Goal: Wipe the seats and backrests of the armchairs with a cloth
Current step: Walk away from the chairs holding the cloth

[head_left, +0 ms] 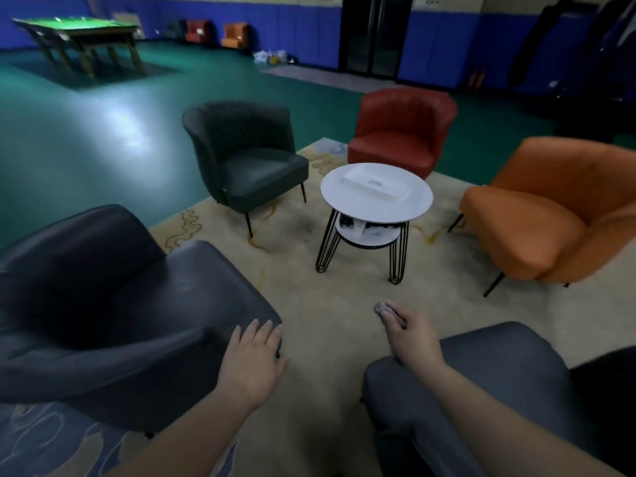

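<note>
Head view is looking down past my arms at a ring of armchairs around the round white table (377, 194), and I am taking that table as my marker. My left hand (254, 356) is resting flat, fingers straight and slightly spread, on the front corner of the dark grey armchair (113, 304) that stands on the near left of the table. My right hand (411, 335) is hanging over the carpet (323, 297) on the near side of the table, its fingers curled round a small wad of grey cloth (381, 308) whose end is poking out past my fingertips. Another grey armchair (481, 366) is lying just under my right forearm, near right of the table. Farther off, a dark green armchair (247, 156) is standing left of the table, a red armchair (402, 129) beyond it, and an orange armchair (550, 208) to its right. I judge that I am between strokes, bracing on the dark grey armchair before wiping it; the cloth is not touching any seat. The next move, I think, calls for carrying the cloth leftward onto that seat, opening the wad out so more of it meets the leather, and then sweeping up the curved backrest.
</note>
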A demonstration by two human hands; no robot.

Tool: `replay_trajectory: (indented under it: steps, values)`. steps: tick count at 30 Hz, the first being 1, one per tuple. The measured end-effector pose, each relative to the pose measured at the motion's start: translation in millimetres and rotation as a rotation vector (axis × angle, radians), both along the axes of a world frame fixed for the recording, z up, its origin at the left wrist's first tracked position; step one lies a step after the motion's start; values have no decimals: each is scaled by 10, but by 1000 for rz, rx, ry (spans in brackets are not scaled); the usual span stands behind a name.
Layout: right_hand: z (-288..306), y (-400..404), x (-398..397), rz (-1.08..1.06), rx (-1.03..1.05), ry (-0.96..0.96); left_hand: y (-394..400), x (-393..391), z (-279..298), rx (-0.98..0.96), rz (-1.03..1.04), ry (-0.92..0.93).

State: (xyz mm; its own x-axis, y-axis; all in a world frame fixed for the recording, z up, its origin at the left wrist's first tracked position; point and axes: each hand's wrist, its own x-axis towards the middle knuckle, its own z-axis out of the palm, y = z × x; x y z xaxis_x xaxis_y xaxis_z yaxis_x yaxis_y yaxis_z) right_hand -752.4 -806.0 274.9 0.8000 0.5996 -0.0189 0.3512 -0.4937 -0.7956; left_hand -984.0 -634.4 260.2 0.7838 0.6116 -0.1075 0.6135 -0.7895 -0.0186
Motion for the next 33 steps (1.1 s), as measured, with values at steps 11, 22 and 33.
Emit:
replay_trajectory:
  steps: [11, 22, 33]
  values:
    - [-168, 879, 1236, -108, 53, 198, 870, 1319, 67, 2, -102, 51]
    - [-292, 1965, 2148, -203, 107, 168, 2155, 2505, -260, -30, -136, 94]
    - [-430, 2762, 3308, -317, 97, 205, 3406, 3925, -288, -42, -282, 137]
